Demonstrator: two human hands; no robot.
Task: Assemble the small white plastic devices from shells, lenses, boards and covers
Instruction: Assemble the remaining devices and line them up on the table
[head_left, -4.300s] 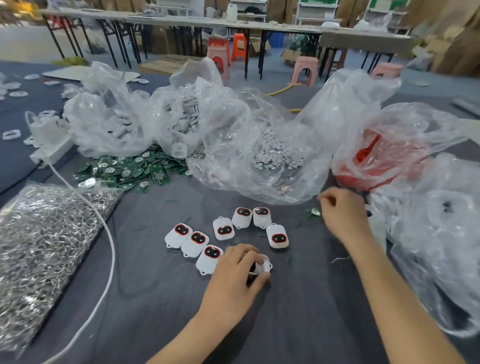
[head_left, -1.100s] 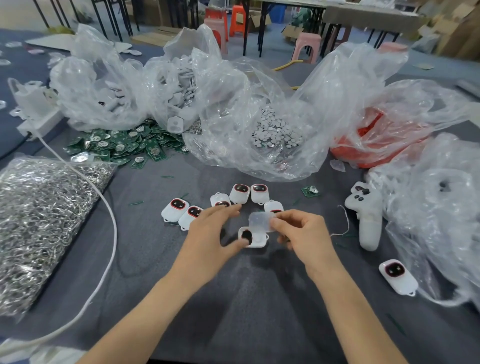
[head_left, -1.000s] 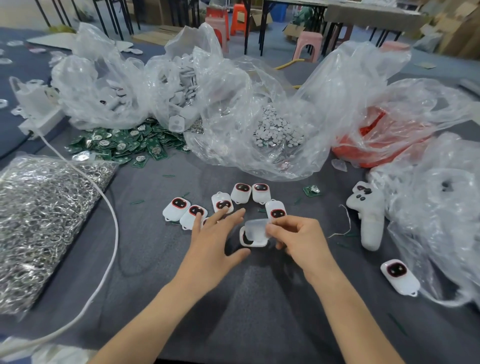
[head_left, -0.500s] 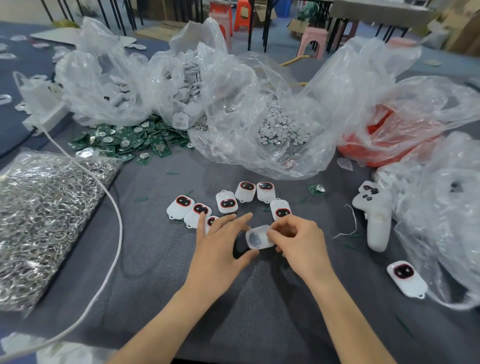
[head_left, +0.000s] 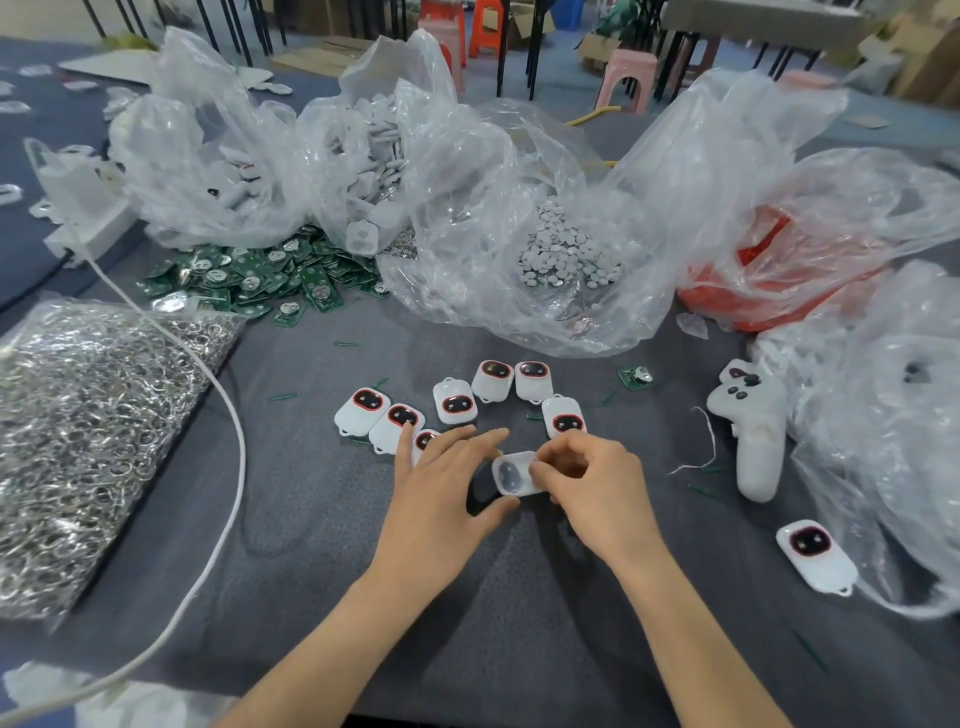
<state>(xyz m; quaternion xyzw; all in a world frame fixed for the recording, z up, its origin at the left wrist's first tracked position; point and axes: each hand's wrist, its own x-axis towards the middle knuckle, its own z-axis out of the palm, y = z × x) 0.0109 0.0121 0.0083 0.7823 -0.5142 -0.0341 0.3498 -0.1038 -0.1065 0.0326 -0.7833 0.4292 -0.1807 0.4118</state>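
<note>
While the left hand (head_left: 441, 499) is lying low over the grey bench (head_left: 519, 623) with its fingers straight and spread, its thumb is reaching toward the near edge of a small white shell (head_left: 511, 474). The right hand (head_left: 592, 493) is pinching that shell's right side between curled fingers and thumb; whether it is resting on the bench I cannot tell. Finished devices (head_left: 454, 402) with red-ringed dark lenses are sitting in an arc just beyond both hands, and green boards (head_left: 249, 280) are lying heaped farther back on the left.
</note>
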